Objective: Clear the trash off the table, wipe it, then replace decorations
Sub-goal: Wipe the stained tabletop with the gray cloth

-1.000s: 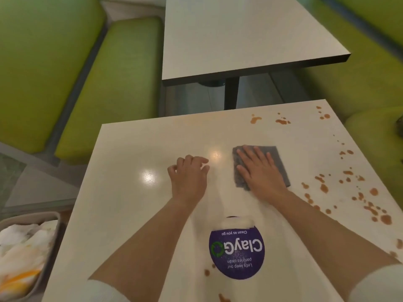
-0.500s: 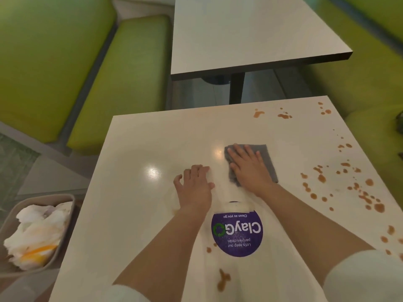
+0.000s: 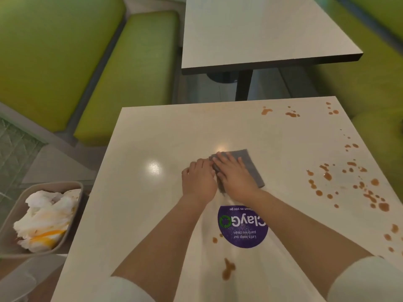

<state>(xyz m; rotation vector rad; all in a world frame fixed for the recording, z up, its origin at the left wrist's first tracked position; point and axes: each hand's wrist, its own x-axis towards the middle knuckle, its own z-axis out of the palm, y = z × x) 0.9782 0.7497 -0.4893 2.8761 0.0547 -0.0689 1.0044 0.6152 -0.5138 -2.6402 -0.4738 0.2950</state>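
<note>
Head view, grey cloth, flat, rumpled corner

Second white table sits just past the near one, dark edge all round and a black post under it. Lime green booth seating on both sides: a bench seat with its tall backrest on the left, more green cushion on the right. Down in the left corner there's a bit of greenish patterned floor, tile I think, it's pretty blurry.
</note>
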